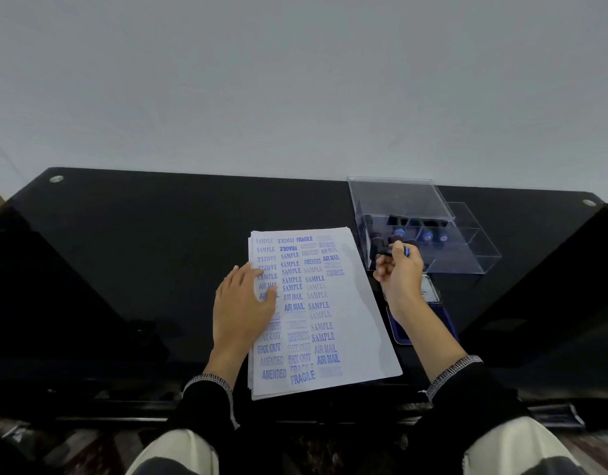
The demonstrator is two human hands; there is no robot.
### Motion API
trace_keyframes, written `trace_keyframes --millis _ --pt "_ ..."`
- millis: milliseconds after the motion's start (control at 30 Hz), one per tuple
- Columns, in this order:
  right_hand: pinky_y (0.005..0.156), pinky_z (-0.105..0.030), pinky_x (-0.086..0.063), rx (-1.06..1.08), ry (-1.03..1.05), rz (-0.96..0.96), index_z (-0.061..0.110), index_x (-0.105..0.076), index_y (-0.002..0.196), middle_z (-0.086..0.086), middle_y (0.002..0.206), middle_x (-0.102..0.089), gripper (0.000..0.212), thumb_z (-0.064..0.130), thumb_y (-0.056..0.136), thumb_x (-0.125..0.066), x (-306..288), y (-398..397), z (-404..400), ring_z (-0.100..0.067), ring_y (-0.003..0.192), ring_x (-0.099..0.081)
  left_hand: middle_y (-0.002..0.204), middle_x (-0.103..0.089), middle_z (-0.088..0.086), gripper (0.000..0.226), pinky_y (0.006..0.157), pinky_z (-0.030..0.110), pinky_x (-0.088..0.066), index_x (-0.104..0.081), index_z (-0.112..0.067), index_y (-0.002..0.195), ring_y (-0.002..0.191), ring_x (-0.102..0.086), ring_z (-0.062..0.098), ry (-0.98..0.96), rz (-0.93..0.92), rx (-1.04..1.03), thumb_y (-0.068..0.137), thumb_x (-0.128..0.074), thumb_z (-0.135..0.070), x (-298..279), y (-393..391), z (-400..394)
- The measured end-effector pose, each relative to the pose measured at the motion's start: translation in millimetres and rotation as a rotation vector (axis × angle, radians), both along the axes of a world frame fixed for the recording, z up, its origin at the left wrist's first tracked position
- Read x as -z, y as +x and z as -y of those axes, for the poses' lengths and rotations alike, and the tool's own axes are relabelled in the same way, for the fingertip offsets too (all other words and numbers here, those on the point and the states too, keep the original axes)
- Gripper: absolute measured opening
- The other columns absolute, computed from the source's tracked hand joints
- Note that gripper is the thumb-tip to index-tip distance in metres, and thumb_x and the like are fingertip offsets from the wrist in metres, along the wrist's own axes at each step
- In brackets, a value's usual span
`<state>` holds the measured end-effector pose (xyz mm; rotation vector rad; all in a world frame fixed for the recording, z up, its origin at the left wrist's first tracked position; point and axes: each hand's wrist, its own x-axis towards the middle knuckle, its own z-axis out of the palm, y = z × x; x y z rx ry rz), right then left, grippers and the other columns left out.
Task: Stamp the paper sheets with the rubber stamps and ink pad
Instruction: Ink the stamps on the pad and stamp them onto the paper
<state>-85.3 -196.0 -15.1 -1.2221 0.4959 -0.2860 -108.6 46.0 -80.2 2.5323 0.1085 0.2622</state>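
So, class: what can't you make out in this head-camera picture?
- Stamp wording: face hidden, gripped by the right hand.
- Ink pad: the right forearm partly covers it.
- Stamps in the clear box: too small to read.
- Prints under the left hand: covered.

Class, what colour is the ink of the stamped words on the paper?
Blue, on the white paper sheet, head view.

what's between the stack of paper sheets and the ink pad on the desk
In the head view, the right hand and its forearm lie over that gap, gripping a rubber stamp. Beneath them only bare black desk separates the paper sheets from the ink pad.
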Motion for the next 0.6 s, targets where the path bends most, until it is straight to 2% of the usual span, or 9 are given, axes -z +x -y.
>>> trace_keyframes --millis 267,400,500,600 --pt "0.047 -0.024 -0.039 -0.193 -0.325 0.100 0.013 -0.052 0.090 -0.011 0.069 -0.060 0.011 0.012 0.099 -0.046 12 -20 -9 -0.014 0.051 -0.047 0.152 -0.036 -0.002 0.034 0.117 0.042 -0.020 -0.057 -0.029 0.126 0.143 -0.028 0.020 0.054 0.023 0.046 0.095 -0.054 -0.041 2 1 -1" --pt "0.053 -0.026 -0.043 -0.311 -0.393 0.079 0.019 -0.054 0.092 -0.012 0.080 -0.066 0.010 0.015 0.099 -0.048 21 -35 -17 -0.016 0.057 -0.050 0.154 -0.032 -0.001 0.030 0.117 0.043 -0.021 -0.062 -0.028 0.122 0.143 -0.027 0.021 0.091 0.060 0.068 0.096 -0.054 -0.038 0 -1 1" --pt "0.055 -0.024 -0.045 -0.363 -0.440 0.086 0.023 -0.055 0.095 -0.012 0.085 -0.067 0.010 0.018 0.100 -0.048 19 -42 -14 -0.013 0.060 -0.053 0.148 -0.042 -0.002 0.030 0.116 0.044 -0.021 -0.062 -0.027 0.123 0.141 -0.030 0.022 0.168 0.061 0.068 0.097 -0.051 -0.037 -4 -3 2" --pt "0.056 -0.022 -0.047 -0.358 -0.528 0.126 0.025 -0.058 0.098 -0.007 0.084 -0.067 0.010 0.020 0.099 -0.050 12 -43 -3 -0.004 0.061 -0.055 0.139 -0.050 -0.007 0.030 0.118 0.048 -0.013 -0.060 -0.026 0.125 0.141 -0.030 0.020 0.250 0.005 0.042 0.099 -0.047 -0.031 -14 -2 9"
